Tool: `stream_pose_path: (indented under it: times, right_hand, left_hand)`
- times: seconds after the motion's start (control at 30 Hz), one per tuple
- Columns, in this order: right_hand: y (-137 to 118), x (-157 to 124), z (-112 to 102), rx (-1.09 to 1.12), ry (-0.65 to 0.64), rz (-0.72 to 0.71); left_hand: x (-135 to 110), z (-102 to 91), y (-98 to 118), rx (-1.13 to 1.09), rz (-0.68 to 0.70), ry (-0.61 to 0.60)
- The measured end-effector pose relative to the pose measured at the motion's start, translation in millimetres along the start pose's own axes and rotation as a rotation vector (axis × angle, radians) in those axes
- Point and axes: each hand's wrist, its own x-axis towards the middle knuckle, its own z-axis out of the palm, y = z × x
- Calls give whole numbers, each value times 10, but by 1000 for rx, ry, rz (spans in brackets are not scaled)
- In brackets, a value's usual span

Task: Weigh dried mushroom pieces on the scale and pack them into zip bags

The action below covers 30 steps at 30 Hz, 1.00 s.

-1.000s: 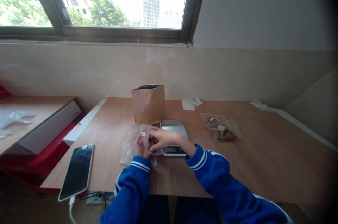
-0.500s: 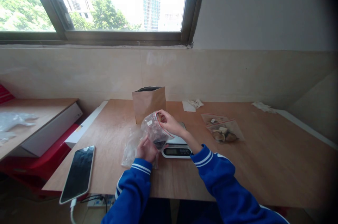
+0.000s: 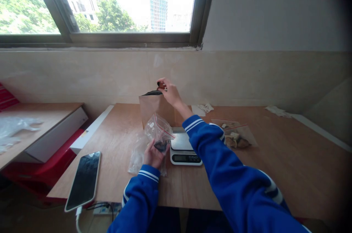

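Clear zip bag (image 3: pixel 157 127) sits gripped in my left hand (image 3: pixel 153 155); my right hand (image 3: pixel 169 92) pinches a small dark thing (image 3: pixel 160 85) over a brown paper bag (image 3: pixel 154 110).

A light plywood table (image 3: pixel 275 170) carries a silver digital scale (image 3: pixel 183 154) at its centre, an upright brown kraft-paper bag (image 3: pixel 151 110) at eleven o'clock, a black smartphone (image 3: pixel 84 181) at seven, a clear zip bag of mushroom pieces (image 3: pixel 239 139) at two, and crumpled white paper (image 3: pixel 205 108) at one.
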Motion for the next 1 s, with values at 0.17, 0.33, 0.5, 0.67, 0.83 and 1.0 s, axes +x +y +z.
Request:
stream_pose_path:
  times: [0.17,0.33,0.5,0.67,0.83,1.0]
  right_hand:
    - [144,-3,65,-100,-83,-34]
    - [89,-63,-61,-320,-190,-90]
    - [-40,-95,-145,-390,-224,-60]
    - [-181,-149,-217,-216,-185,-72]
    - [-328,-489,-384,67,-228,76]
    - [-265,-1089,-417,52,-551,317]
  left_hand:
    - [-29,27,7,-41,3,-45]
    - [-56,71,-6,-59,41,-128]
    - [-58,80,-26,-14,60,-75]
    - [-57,92,-26,14,80,-101]
    - [-56,124,-26,36,133,-123]
    - [-63,143,-23,-1,149,-87]
